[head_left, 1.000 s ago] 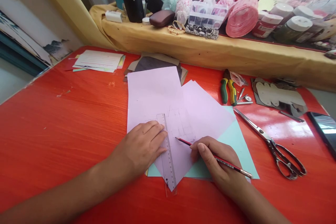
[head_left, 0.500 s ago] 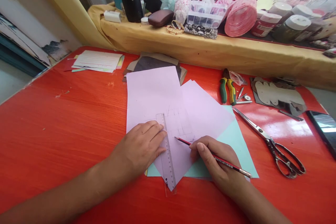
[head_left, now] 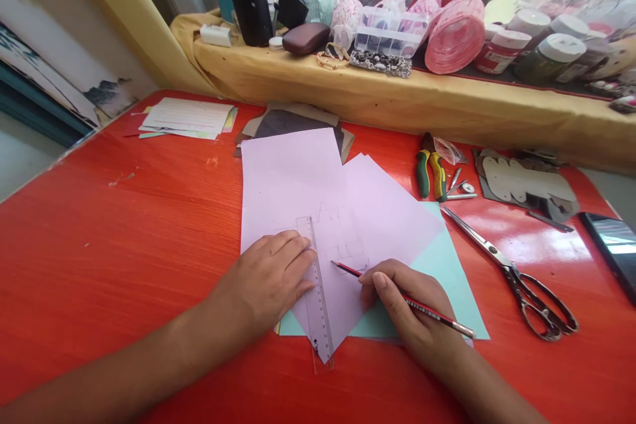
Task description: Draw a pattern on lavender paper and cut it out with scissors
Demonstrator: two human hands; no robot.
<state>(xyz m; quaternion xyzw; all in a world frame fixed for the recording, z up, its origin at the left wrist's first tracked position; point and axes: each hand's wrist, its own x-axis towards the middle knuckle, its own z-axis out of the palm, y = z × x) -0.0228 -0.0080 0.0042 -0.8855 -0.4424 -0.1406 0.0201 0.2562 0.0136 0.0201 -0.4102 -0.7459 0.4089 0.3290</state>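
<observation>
Lilac paper (head_left: 293,172) with faint pencil lines lies on the red table, partly over a mint green sheet (head_left: 450,278). A clear ruler (head_left: 319,291) rests lengthwise on the lilac paper. My left hand (head_left: 271,271) lies flat at the ruler's left side, its fingertips pressing on it. My right hand (head_left: 410,295) is closed round a red and black pencil (head_left: 432,310). The pencil's tip points left, just above or on the paper, a little to the right of the ruler.
Scissors (head_left: 511,268) lie right of the papers, with pliers (head_left: 431,169) and small metal parts behind them. A phone (head_left: 613,245) is at the right edge. Cards (head_left: 186,117) lie at the back left. A cloth-covered ledge (head_left: 298,83) holds jars, a bead box and a black bottle.
</observation>
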